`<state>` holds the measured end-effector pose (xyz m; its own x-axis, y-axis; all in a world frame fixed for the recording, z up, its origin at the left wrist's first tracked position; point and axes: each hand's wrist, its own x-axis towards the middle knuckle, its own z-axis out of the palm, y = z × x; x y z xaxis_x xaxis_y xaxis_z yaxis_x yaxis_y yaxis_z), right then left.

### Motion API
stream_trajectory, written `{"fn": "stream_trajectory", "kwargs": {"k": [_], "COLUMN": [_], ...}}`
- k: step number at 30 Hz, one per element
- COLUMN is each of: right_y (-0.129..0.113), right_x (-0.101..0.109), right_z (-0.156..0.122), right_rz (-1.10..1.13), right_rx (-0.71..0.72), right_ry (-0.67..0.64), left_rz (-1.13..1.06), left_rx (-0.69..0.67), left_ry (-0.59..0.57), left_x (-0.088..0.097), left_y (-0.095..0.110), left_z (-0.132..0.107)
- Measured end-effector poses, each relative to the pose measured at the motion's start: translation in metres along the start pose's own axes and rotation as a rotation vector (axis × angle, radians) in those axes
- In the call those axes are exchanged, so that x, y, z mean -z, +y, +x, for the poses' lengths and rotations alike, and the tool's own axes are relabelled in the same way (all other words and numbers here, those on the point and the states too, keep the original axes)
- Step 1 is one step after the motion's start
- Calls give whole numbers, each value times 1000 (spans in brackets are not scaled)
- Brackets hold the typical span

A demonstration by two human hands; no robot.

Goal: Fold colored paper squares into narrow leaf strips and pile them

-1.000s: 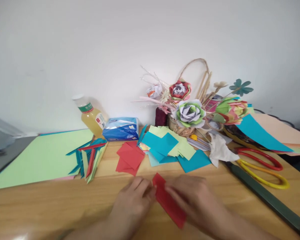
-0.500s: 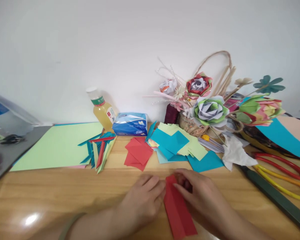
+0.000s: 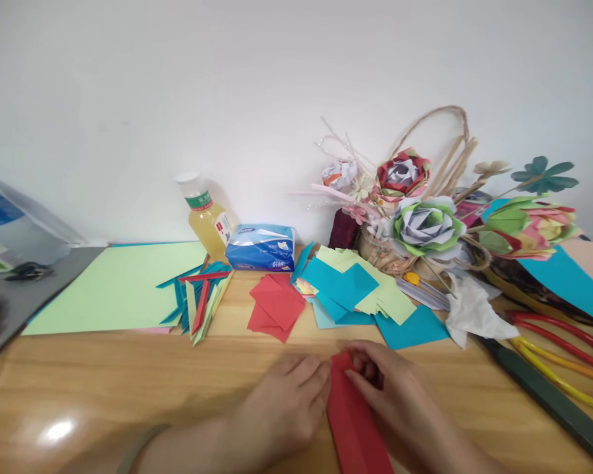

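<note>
A folded strip of red paper (image 3: 353,421) lies lengthways on the wooden table (image 3: 103,395), running toward me. My left hand (image 3: 284,405) presses on its left edge near the far end, fingers curled together. My right hand (image 3: 395,401) pinches the far tip of the strip from the right, fingers bent over it. Both hands meet at the strip's far end.
Behind the hands lie red squares (image 3: 275,304), teal and light-green squares (image 3: 348,286), folded strips (image 3: 200,299) and a large green sheet (image 3: 118,286). A bottle (image 3: 205,214), a tissue pack (image 3: 261,247), a basket of paper flowers (image 3: 415,217), red and yellow scissors (image 3: 563,345) and a dark ruler (image 3: 548,395) stand further off.
The red strip has turned from slanting to pointing straight at me and slid right. Both hands stayed on it, closing in on its far end. The view shifted left.
</note>
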<state>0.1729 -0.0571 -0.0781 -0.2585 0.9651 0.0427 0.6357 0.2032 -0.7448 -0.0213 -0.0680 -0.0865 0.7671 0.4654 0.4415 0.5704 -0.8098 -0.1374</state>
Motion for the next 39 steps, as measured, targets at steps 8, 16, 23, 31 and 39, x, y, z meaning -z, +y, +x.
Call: {"fn": "stream_trajectory", "kwargs": {"k": [8,16,23,31,39], "right_y": [-2,7,1,-1,2], "right_x": [4,7,11,13,8], "right_z": [0,-6,-4,-3,-5], "right_rz": [-272,-549,-647,-718,-758], "right_rx": [338,733,807,825,840], "right_ry": [60,81,108,76,73], "left_rz": [30,18,-7,-49,-64], "left_rx": [-26,-4,0,7,25], "left_ry": [-38,31,-15,-57,-30], "left_x": [1,8,6,10,8], "left_y": [1,-1,-2,-4,-2], "left_z": [1,7,4,6,4]}}
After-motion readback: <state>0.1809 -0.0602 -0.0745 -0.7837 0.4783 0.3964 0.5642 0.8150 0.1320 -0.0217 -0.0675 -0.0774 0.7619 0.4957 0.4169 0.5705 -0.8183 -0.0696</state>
